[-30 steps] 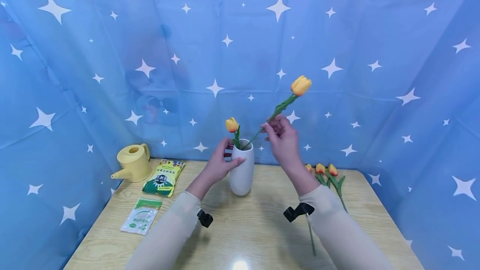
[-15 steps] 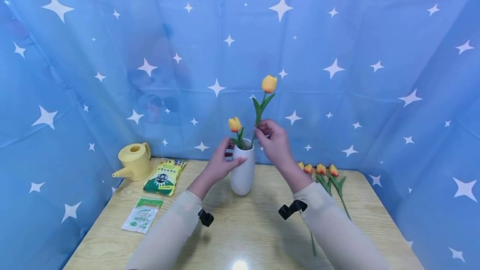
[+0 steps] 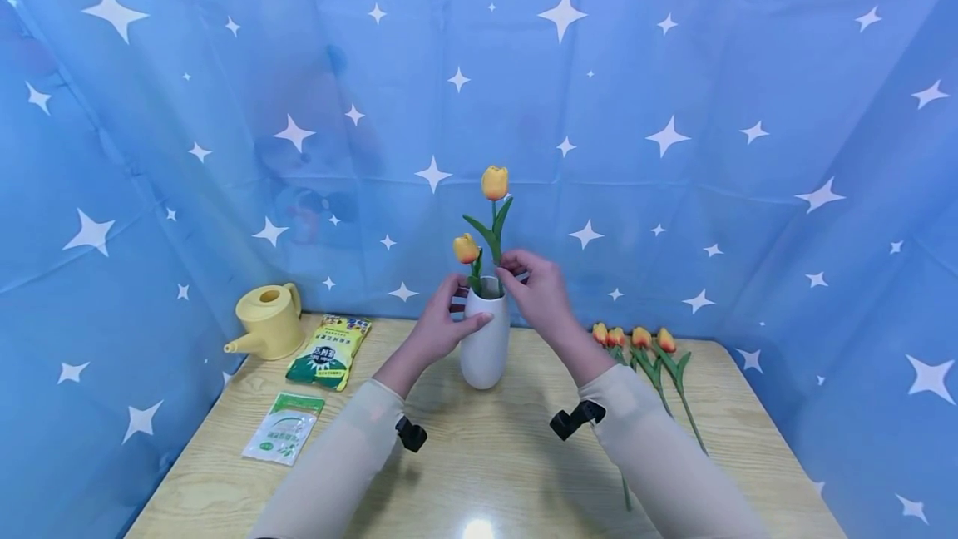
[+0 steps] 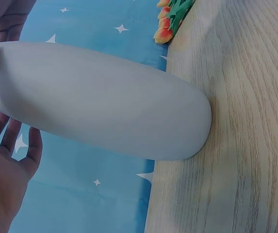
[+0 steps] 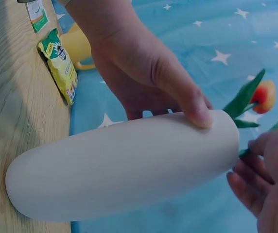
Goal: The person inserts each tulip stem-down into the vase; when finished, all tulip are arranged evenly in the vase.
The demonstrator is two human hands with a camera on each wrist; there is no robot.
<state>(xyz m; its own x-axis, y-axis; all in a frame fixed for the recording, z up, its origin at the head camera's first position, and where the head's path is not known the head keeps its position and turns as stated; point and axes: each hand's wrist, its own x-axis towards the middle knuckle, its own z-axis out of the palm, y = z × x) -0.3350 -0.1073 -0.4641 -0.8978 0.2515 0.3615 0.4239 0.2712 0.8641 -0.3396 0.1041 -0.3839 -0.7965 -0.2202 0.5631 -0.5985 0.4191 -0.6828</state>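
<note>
A tall white vase (image 3: 484,352) stands upright on the wooden table. My left hand (image 3: 440,324) grips it near the rim, thumb across the front and fingers behind; the left wrist view shows the same hold on the vase (image 4: 100,102). One yellow-orange tulip (image 3: 466,249) leans in the vase at its left side. Just above the mouth, my right hand (image 3: 540,289) pinches the stem of a second tulip (image 3: 495,183), whose lower stem goes down inside the rim. In the right wrist view the right hand (image 5: 275,179) is right beside the vase's mouth.
Several orange-yellow tulips (image 3: 641,338) lie at the table's right. At the left stand a yellow watering can (image 3: 269,323), a yellow-green packet (image 3: 327,353) and a smaller white-green sachet (image 3: 283,429). A blue star-patterned curtain (image 3: 479,65) hangs behind the table (image 3: 479,456).
My right hand has moved left and slightly down, bringing its tulip from a rightward slant to nearly upright over the vase. The left hand keeps its hold on the vase.
</note>
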